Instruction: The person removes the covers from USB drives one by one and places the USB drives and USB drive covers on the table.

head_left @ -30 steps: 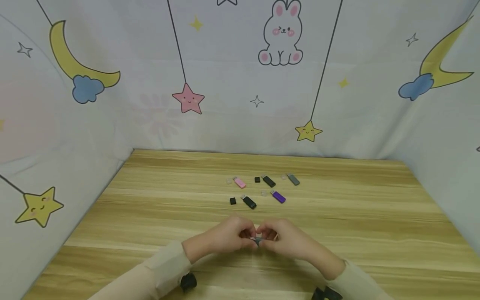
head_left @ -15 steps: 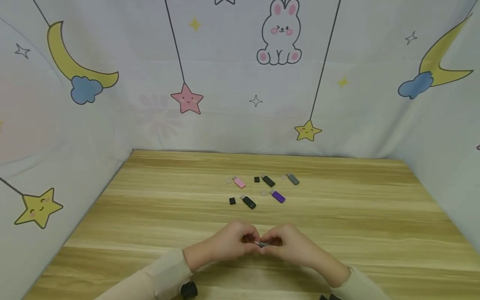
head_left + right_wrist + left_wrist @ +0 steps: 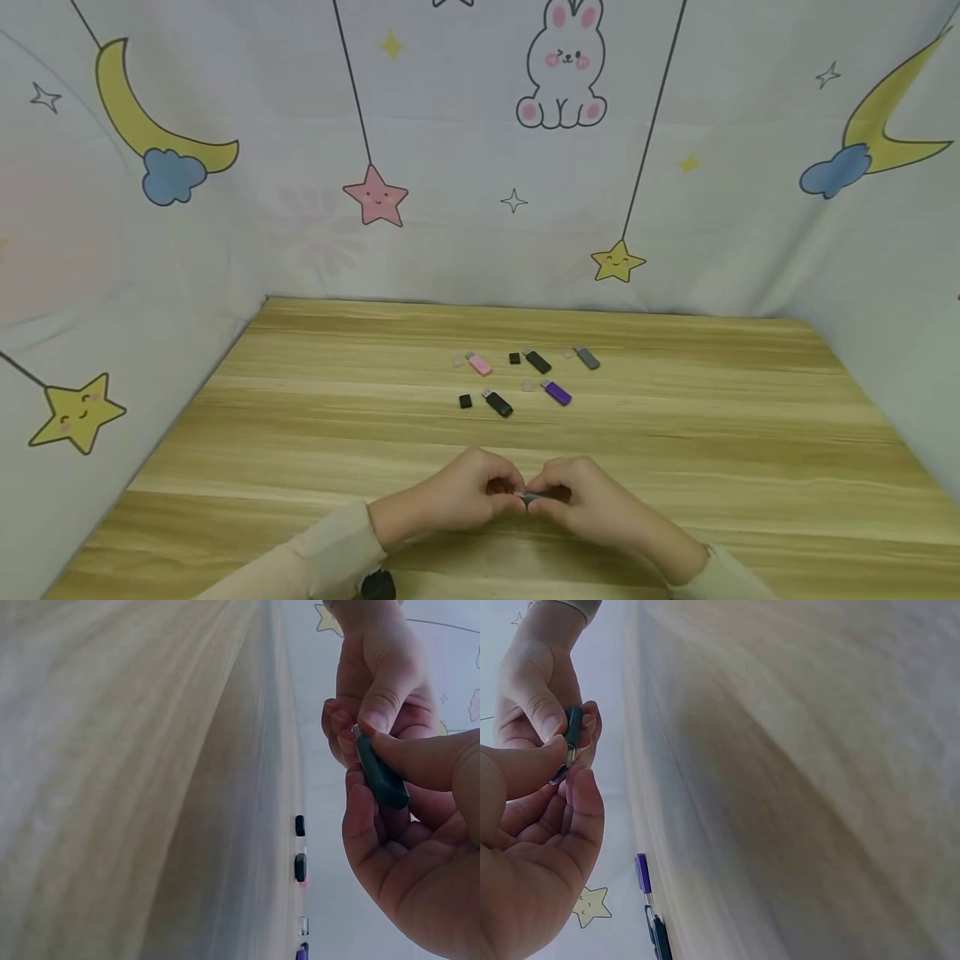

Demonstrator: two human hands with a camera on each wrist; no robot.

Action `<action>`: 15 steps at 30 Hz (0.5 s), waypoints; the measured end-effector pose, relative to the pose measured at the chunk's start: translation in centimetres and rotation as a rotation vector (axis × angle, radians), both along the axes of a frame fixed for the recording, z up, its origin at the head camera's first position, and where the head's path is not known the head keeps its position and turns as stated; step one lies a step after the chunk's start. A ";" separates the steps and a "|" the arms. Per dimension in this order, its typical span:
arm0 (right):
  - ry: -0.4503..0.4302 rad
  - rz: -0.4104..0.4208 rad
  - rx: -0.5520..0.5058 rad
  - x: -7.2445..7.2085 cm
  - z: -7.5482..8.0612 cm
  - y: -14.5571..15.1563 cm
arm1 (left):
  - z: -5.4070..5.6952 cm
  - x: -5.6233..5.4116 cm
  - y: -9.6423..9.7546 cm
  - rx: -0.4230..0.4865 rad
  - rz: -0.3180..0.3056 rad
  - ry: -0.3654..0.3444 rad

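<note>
Both hands meet low in the middle of the head view, around a dark grey-green USB flash drive [image 3: 528, 497]. My right hand [image 3: 600, 504] pinches the body of the flash drive [image 3: 383, 778] between thumb and fingers. At its metal plug end, my left hand [image 3: 468, 492] pinches with thumb and forefinger, as the left wrist view shows. The left fingertips mostly hide what they grip there; a clear edge shows at the tip. The drive lies roughly sideways between the hands, above the wooden table [image 3: 300, 450].
Farther back lie several uncapped flash drives: a pink drive [image 3: 478, 363], a purple drive [image 3: 557, 392], a grey drive [image 3: 587, 357] and black ones [image 3: 498, 403]. Small caps sit beside them, such as a black cap [image 3: 465, 401]. A printed cloth [image 3: 450, 258] borders the table.
Both hands have shifted slightly toward the person and to the right, with the flash drive between them. The drives and caps on the table stay put.
</note>
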State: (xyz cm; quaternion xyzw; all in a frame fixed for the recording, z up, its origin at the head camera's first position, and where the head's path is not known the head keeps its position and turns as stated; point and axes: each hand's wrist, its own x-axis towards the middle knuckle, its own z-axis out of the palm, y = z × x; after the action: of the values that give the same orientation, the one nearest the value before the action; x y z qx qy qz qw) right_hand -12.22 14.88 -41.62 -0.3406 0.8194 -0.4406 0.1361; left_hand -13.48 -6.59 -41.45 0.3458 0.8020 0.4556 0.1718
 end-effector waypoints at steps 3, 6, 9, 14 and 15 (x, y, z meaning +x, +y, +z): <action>0.017 0.024 -0.019 0.1 0.0 0.3 | 0.2 0.0 -0.1 0.008 -0.014 -0.005; 0.040 0.037 -0.027 0.2 0.0 0.5 | 0.2 0.0 -0.1 0.010 -0.027 -0.002; 0.032 0.032 -0.027 0.3 0.0 0.7 | 0.1 -0.1 -0.1 0.012 -0.034 -0.008; 0.011 0.016 -0.023 0.3 0.0 0.9 | 0.1 -0.3 0.0 0.008 -0.034 -0.035; 0.012 0.009 -0.018 0.3 0.0 1.0 | 0.1 -0.3 0.1 0.008 -0.034 -0.037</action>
State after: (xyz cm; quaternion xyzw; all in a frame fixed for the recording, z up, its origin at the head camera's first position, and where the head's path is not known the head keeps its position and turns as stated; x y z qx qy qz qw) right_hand -11.96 15.87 -41.65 -0.3482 0.8145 -0.4455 0.1303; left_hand -13.82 -6.51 -41.34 0.3513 0.7910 0.4623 0.1930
